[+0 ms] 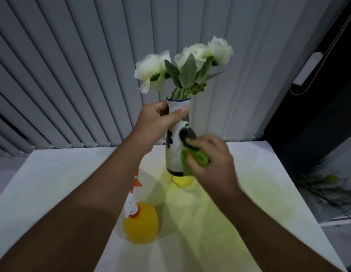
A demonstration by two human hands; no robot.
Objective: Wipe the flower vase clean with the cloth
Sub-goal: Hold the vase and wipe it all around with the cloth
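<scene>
the white surface (pixel 259 193) runs back to a wall of grey vertical blinds (pixel 72 75), and the work is held above its far middle, near the far edge. the flower vase (pixel 174 154), a tall white ceramic one with dark blue markings and a blue rim, is held upright above the surface, just over a small yellow faceted object (pixel 181 181) that i cannot identify. white artificial roses (pixel 190 55) with green leaves stand in its mouth, which is probably why it is kept vertical rather than tipped. the left hand (pixel 157 122) is closed around the narrow neck, thumb across the front, steadying the vase so the wiping pressure does not turn or drop it. the right hand (pixel 211 160) is curled shut on a bunched green cloth (pixel 192 158), pressing it against the lower right side of the body; the wiping looks to be under way. nearer the front, left of centre, a yellow spray bottle (pixel 140 222) with an orange and white trigger head stands on the surface, within reach.
</scene>
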